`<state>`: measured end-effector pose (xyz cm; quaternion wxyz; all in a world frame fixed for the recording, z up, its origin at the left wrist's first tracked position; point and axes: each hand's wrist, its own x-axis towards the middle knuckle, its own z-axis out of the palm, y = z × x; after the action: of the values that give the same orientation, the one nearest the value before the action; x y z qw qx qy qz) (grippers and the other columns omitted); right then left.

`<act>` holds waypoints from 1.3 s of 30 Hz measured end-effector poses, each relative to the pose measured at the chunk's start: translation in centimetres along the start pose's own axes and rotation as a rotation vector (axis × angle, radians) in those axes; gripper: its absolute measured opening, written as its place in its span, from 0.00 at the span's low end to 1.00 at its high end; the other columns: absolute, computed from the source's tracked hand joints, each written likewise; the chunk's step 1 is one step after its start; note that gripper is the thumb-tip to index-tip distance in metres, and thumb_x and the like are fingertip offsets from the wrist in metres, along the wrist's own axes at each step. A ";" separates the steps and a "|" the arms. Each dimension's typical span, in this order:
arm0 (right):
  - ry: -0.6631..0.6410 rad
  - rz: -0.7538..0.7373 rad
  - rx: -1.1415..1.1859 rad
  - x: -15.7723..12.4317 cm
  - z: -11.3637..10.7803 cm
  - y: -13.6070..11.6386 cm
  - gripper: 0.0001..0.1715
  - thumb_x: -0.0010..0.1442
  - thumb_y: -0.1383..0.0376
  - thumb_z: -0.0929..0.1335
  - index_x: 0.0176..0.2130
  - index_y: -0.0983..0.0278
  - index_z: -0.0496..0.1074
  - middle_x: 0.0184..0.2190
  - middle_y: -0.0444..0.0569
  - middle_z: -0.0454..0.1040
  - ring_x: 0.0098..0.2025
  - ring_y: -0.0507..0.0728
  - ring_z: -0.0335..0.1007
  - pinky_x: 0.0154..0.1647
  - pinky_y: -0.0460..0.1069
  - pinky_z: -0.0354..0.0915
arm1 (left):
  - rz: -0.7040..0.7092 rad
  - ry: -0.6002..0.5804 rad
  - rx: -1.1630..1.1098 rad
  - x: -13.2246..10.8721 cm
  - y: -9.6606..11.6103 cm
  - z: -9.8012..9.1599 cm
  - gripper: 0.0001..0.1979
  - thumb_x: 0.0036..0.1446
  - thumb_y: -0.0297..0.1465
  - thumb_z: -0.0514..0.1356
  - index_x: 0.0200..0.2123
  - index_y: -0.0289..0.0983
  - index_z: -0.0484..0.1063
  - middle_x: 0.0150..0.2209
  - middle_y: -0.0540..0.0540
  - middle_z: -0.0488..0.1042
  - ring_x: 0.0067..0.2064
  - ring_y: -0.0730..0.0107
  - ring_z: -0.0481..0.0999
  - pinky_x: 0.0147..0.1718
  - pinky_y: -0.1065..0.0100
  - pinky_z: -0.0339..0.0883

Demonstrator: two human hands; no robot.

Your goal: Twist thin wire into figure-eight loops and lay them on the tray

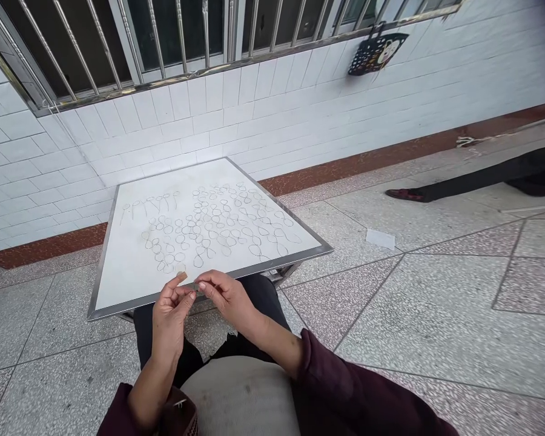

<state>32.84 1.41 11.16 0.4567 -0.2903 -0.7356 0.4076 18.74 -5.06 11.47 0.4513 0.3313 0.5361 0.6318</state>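
My left hand is raised at the near edge of a white board with a grey metal rim. Its thumb and fingers are pinched together, and a tan strip is wrapped round one fingertip. My right hand meets it from the right, thumb and forefinger pinched as well. Between the two sets of fingertips is a small, dark, thin thing, too small to name. Beyond my hands, many thin dark wire-like loops lie spread over the board, some shaped like figure eights. At the far left are several pale loops with tails.
A white tiled wall and a barred window stand behind the board. A dark patterned bag hangs from the sill. On the floor to the right lies a white sheet. Beyond it shows another person's leg.
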 end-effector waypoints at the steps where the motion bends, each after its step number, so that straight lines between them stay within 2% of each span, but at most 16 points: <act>1: 0.003 -0.033 -0.048 0.0 -0.1 0.0 0.08 0.68 0.64 0.64 0.44 0.60 0.74 0.35 0.47 0.76 0.37 0.55 0.71 0.37 0.49 0.68 | 0.003 -0.005 -0.003 0.0 -0.1 0.0 0.24 0.50 0.35 0.70 0.52 0.42 0.75 0.30 0.51 0.72 0.34 0.73 0.72 0.41 0.68 0.69; 4: -0.008 -0.165 -0.219 0.0 -0.4 0.3 0.10 0.70 0.64 0.64 0.47 0.60 0.73 0.35 0.49 0.75 0.38 0.56 0.71 0.38 0.50 0.69 | 0.006 -0.027 -0.007 0.1 -0.2 -0.1 0.24 0.50 0.34 0.70 0.52 0.42 0.75 0.30 0.52 0.72 0.35 0.73 0.72 0.47 0.66 0.68; 8: -0.056 -0.351 -0.388 0.1 -1.1 0.4 0.10 0.70 0.66 0.63 0.45 0.61 0.73 0.37 0.50 0.75 0.39 0.56 0.70 0.39 0.51 0.70 | 0.013 -0.034 0.001 0.2 -0.5 -0.2 0.24 0.50 0.33 0.70 0.51 0.42 0.75 0.30 0.52 0.71 0.38 0.72 0.73 0.50 0.65 0.67; 11: -0.071 -0.435 -0.493 0.3 -1.5 0.1 0.09 0.70 0.68 0.63 0.44 0.64 0.73 0.36 0.52 0.74 0.38 0.56 0.69 0.37 0.50 0.70 | 0.015 -0.041 -0.009 0.3 -0.6 -0.2 0.23 0.50 0.33 0.70 0.51 0.42 0.75 0.31 0.52 0.70 0.38 0.73 0.72 0.47 0.67 0.67; 14: -0.080 -0.453 -0.562 0.4 -1.6 -0.1 0.10 0.70 0.69 0.62 0.42 0.65 0.73 0.35 0.52 0.73 0.37 0.57 0.68 0.36 0.50 0.69 | 0.009 -0.061 -0.032 0.2 -0.6 -0.1 0.23 0.51 0.34 0.70 0.51 0.42 0.75 0.30 0.53 0.69 0.34 0.75 0.69 0.40 0.72 0.67; 17: -0.089 -0.376 -0.561 0.3 -1.5 0.2 0.11 0.71 0.67 0.62 0.40 0.64 0.73 0.35 0.52 0.73 0.37 0.57 0.69 0.37 0.50 0.69 | 0.002 -0.053 -0.045 0.1 -0.4 0.2 0.23 0.51 0.33 0.70 0.51 0.43 0.75 0.30 0.53 0.69 0.34 0.76 0.69 0.41 0.72 0.66; 22: -0.088 -0.243 -0.479 0.0 -1.2 0.8 0.13 0.71 0.65 0.61 0.39 0.62 0.74 0.34 0.51 0.72 0.36 0.55 0.70 0.38 0.49 0.68 | 0.009 -0.030 -0.026 0.0 -0.1 0.4 0.24 0.50 0.34 0.70 0.52 0.41 0.74 0.32 0.51 0.72 0.37 0.73 0.71 0.46 0.67 0.67; 24: -0.096 -0.243 -0.473 -0.1 -1.2 0.6 0.13 0.71 0.65 0.61 0.38 0.62 0.74 0.34 0.50 0.72 0.35 0.55 0.69 0.37 0.49 0.68 | 0.034 -0.025 0.004 0.0 0.0 0.4 0.23 0.51 0.34 0.70 0.52 0.41 0.74 0.32 0.51 0.71 0.37 0.72 0.71 0.47 0.66 0.67; 29: -0.136 -0.278 -0.532 -0.2 -1.4 -0.4 0.14 0.70 0.69 0.60 0.44 0.62 0.73 0.35 0.51 0.72 0.36 0.55 0.69 0.34 0.48 0.66 | 0.083 -0.070 0.068 -0.1 0.5 0.5 0.23 0.53 0.35 0.69 0.53 0.44 0.73 0.33 0.51 0.71 0.39 0.71 0.72 0.48 0.66 0.68; 33: -0.119 -0.255 -0.478 -0.2 -1.4 -0.6 0.14 0.69 0.71 0.59 0.43 0.62 0.72 0.33 0.50 0.71 0.34 0.55 0.68 0.34 0.48 0.66 | 0.091 -0.074 0.068 0.1 0.9 0.6 0.23 0.54 0.35 0.68 0.54 0.44 0.73 0.33 0.51 0.70 0.38 0.72 0.72 0.48 0.67 0.67; 36: -0.048 -0.112 -0.271 -0.3 -1.3 -0.4 0.10 0.69 0.68 0.59 0.41 0.62 0.69 0.33 0.49 0.70 0.32 0.54 0.67 0.32 0.48 0.66 | 0.106 -0.043 0.069 0.4 1.0 0.6 0.23 0.54 0.35 0.68 0.54 0.42 0.73 0.33 0.50 0.71 0.37 0.72 0.71 0.46 0.67 0.68; 39: -0.032 0.193 0.114 -0.2 -1.1 -0.1 0.07 0.68 0.61 0.62 0.39 0.60 0.65 0.28 0.43 0.66 0.24 0.51 0.61 0.22 0.45 0.61 | 0.131 -0.004 0.055 0.6 1.0 0.6 0.24 0.53 0.36 0.69 0.53 0.41 0.73 0.34 0.49 0.72 0.37 0.71 0.72 0.45 0.67 0.68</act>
<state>33.91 1.53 11.46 0.4190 -0.3269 -0.6871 0.4954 18.81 -4.33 12.55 0.4007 0.3794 0.5294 0.6444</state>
